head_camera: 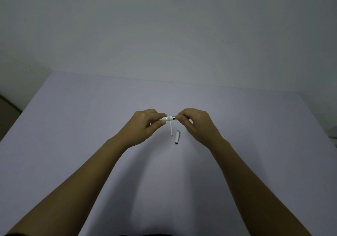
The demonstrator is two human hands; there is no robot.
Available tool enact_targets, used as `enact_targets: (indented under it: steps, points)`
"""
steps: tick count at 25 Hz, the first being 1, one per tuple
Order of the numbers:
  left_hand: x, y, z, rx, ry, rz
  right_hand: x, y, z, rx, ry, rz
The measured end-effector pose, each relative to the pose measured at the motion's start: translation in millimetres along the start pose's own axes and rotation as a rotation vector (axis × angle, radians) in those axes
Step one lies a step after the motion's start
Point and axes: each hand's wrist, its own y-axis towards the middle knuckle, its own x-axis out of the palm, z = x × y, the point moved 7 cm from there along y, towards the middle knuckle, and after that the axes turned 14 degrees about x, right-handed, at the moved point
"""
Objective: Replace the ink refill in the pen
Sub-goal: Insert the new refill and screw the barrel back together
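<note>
I hold a white pen (168, 118) level above the table, between both hands. My left hand (144, 124) pinches its white barrel end. My right hand (195, 122) grips the other end, where a dark metal ring shows at the fingertips. Most of the pen is hidden inside my fingers. A thin white ink refill (171, 129) lies on the table just below the pen, pointing away from me. The white pen cap (177, 136) with a grey clip lies beside the refill, to its right.
A pale lilac table (91, 135) fills the lower view, with a plain wall (164, 35) behind its far edge. Its left edge drops off near a dark floor (7, 119). Something pale shows at the far right edge (332, 137).
</note>
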Motion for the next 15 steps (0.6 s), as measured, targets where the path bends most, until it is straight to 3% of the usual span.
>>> enact_targets:
  steps: [11, 15]
  points:
    - [0.6, 2.2, 0.3, 0.022, 0.013, 0.008, -2.0, 0.0, -6.4, -0.109, -0.062, 0.079]
    - [0.8, 2.3, -3.1, 0.012, 0.034, 0.043, 2.1, 5.3, 4.0, -0.045, -0.012, 0.049]
